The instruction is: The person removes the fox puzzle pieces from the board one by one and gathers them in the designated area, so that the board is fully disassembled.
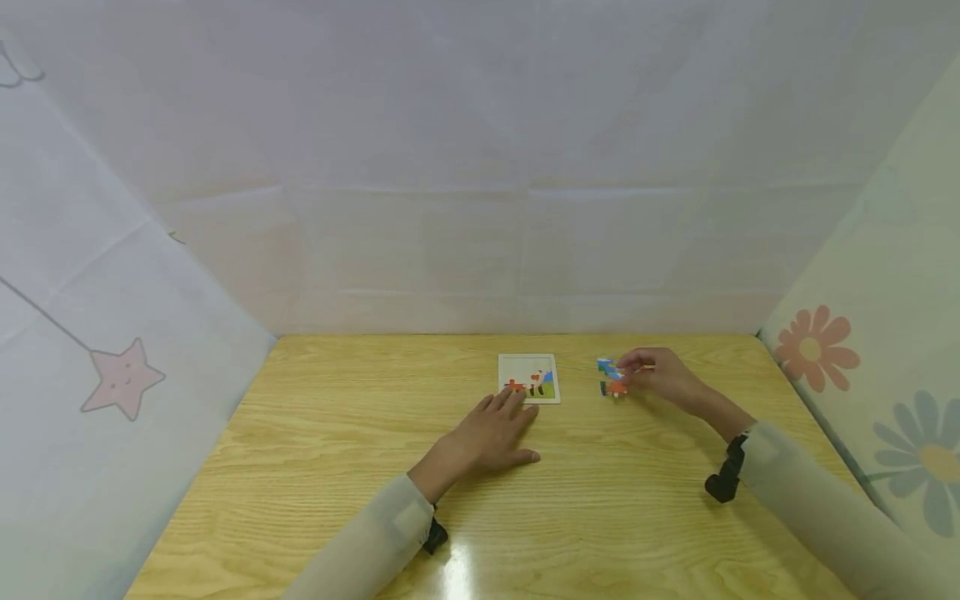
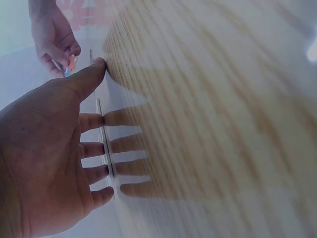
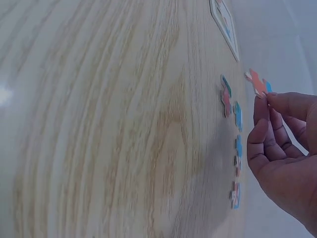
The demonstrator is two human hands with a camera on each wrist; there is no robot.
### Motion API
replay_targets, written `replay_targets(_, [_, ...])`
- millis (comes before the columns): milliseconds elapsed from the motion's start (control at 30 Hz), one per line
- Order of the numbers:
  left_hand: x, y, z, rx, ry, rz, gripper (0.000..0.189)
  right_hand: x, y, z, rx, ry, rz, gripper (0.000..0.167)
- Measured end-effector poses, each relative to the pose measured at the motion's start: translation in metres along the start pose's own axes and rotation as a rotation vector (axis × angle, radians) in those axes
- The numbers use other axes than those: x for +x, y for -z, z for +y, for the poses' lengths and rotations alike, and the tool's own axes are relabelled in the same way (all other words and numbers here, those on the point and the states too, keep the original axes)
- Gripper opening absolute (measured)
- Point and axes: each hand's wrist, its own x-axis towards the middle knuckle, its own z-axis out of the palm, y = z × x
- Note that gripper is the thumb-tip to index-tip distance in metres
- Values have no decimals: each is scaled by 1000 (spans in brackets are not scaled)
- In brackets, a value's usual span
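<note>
A square white-rimmed puzzle board (image 1: 528, 358) lies on the table, with several coloured pieces set in its lower part. My left hand (image 1: 491, 435) rests with spread fingers on the board's near edge; the left wrist view shows those fingertips touching its rim. Between thumb and fingertips my right hand (image 3: 285, 134) pinches an orange and blue puzzle piece (image 3: 258, 83), held above the table. Below it several loose puzzle pieces lie on the wood, among them a red and green one (image 3: 226, 96) and a blue one (image 3: 238, 116). In the head view my right hand partly hides them.
The wooden table (image 1: 337, 450) ends at a pale cloth backdrop (image 1: 420, 250) at the back. Cloth sides with a pink star (image 1: 123, 381) and flowers (image 1: 817, 348) flank it. Both wrists carry black camera mounts (image 1: 726, 479).
</note>
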Motion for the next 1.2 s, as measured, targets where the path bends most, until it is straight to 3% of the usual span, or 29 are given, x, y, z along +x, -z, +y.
replay_targets(600, [-1, -1, -1, -15, 3, 5, 80, -10, 19, 17, -3, -66, 2, 30])
replay_targets(1200, [-1, -3, -3, -41, 4, 2, 80, -7, 20, 21, -167, -78, 25, 23])
